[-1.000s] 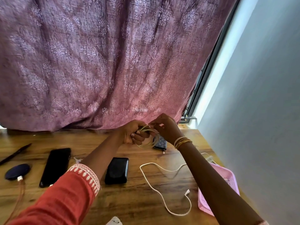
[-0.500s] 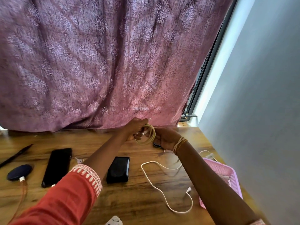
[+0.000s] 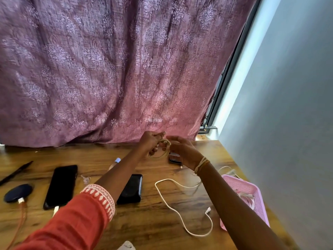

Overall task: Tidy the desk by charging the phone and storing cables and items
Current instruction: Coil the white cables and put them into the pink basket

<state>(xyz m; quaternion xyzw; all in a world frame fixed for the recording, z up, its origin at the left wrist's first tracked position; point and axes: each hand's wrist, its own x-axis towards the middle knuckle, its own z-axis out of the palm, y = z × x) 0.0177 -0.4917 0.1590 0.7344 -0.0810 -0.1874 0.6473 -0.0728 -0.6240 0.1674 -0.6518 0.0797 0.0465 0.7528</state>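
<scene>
Head view: both hands up at the far edge of the desk (image 3: 162, 231), just before the purple curtain (image 3: 117, 69); left hand (image 3: 150, 143) clenched round a coiled cream cable (image 3: 164, 153), right hand (image 3: 183, 152) pinching the same coil from the other side; loose white cable (image 3: 180, 216) sprawls nearer, pink basket (image 3: 259, 204) right, black phone (image 3: 61, 185) left beside a black power bank (image 3: 131, 188).

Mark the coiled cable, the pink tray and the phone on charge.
coiled cable (image 3: 163, 153), head view, lower loop between the hands.
pink tray (image 3: 240, 184), head view, bare mesh floor near the far rim.
phone (image 3: 61, 185), head view, middle of the dark screen.
</scene>
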